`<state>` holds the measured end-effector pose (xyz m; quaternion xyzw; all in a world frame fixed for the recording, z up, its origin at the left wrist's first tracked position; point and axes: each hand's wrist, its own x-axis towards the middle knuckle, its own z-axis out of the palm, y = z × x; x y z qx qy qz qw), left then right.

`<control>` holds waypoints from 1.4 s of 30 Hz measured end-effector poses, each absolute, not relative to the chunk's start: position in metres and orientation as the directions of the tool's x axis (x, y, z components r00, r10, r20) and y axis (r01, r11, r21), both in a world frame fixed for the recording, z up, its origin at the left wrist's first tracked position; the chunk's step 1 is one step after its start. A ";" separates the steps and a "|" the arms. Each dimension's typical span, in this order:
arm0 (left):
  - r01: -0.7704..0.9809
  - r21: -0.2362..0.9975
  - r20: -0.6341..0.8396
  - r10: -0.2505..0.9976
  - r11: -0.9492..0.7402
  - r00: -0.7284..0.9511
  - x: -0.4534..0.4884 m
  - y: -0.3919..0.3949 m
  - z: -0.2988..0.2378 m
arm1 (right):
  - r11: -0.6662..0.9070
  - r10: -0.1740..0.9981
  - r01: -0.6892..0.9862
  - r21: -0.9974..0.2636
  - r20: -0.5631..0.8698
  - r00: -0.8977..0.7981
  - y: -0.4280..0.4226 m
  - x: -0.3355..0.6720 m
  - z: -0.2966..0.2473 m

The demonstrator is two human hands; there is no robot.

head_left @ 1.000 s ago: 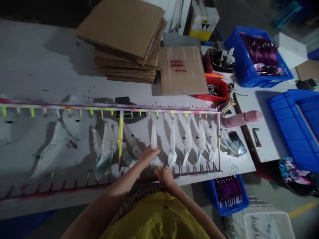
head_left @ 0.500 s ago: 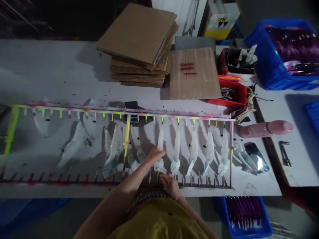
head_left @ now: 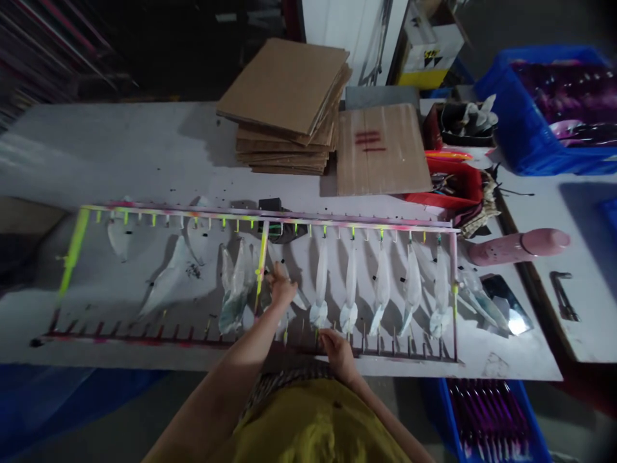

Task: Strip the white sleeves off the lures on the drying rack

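My left hand (head_left: 282, 286) reaches over a pale, translucent fish-shaped piece (head_left: 301, 299) lying on the table inside a long metal rack (head_left: 361, 224). Its fingers look apart and bent down at the piece; whether they touch it is unclear. At the rack's lower bar, my right hand (head_left: 339, 355) is closed in a pinch near the tail of a hanging fish-shaped piece (head_left: 321, 273); what its fingertips hold is hidden. Several like pieces hang from hooks along the rack's right half, among them one (head_left: 351, 276) just to the right. More loose pieces (head_left: 234, 289) lie left of the rack's middle post.
Stacked cardboard sheets (head_left: 284, 83) and a marked cardboard piece (head_left: 383, 151) lie behind the rack. To the right are a red bin (head_left: 457, 183), a pink bottle (head_left: 520, 246), a phone-like dark slab (head_left: 506, 302) and a hex key (head_left: 562, 296). Blue crates (head_left: 506, 109) hold purple pieces.
My left hand has let go of the hanging piece and moved left to a loose one on the table. My right hand stays by the lower bar. The view has shifted slightly left.
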<state>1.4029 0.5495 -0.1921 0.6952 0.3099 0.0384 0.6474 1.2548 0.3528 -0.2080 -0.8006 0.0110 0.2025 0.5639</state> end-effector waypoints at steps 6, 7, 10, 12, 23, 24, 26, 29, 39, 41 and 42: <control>0.557 0.738 -0.633 0.105 0.381 0.767 1.376 0.578 -0.155 | -0.547 0.223 -0.174 -0.819 -0.343 0.913 0.398 1.247 -0.188; 0.571 0.696 -0.639 0.011 0.434 0.769 1.364 0.587 -0.146 | -0.606 0.227 -0.155 -0.780 -0.357 0.906 0.409 1.248 -0.187; 0.540 0.614 -0.576 -0.141 0.575 0.805 1.332 0.613 -0.121 | -0.787 0.211 -0.110 -0.607 -0.432 0.877 0.444 1.258 -0.185; 0.453 0.672 -0.485 -0.113 0.586 0.867 1.323 0.624 -0.109 | -0.868 0.168 -0.100 -0.486 -0.478 0.862 0.463 1.265 -0.184; 0.278 0.761 -0.449 0.167 0.586 0.878 1.329 0.608 -0.156 | -0.900 0.036 -0.153 -0.407 -0.422 0.906 0.485 1.252 -0.189; 0.298 0.722 -0.485 0.149 0.625 0.862 1.324 0.606 -0.162 | -0.901 0.022 -0.166 -0.400 -0.425 0.905 0.486 1.251 -0.189; 0.323 0.678 -0.521 0.123 0.660 0.845 1.317 0.605 -0.171 | -0.902 0.002 -0.184 -0.390 -0.431 0.902 0.487 1.250 -0.190; 0.355 0.643 -0.547 0.083 0.679 0.833 1.312 0.605 -0.176 | -0.899 -0.020 -0.206 -0.386 -0.435 0.900 0.490 1.251 -0.191; 0.373 0.654 -0.539 0.060 0.658 0.840 1.313 0.602 -0.175 | -0.936 -0.027 -0.198 -0.292 -0.500 0.866 0.499 1.260 -0.187; 0.381 0.671 -0.534 0.059 0.636 0.844 1.315 0.601 -0.173 | -0.945 -0.003 -0.170 -0.280 -0.512 0.859 0.501 1.264 -0.187; 0.384 0.675 -0.534 0.059 0.630 0.843 1.316 0.601 -0.173 | -0.950 0.016 -0.148 -0.274 -0.519 0.855 0.501 1.266 -0.187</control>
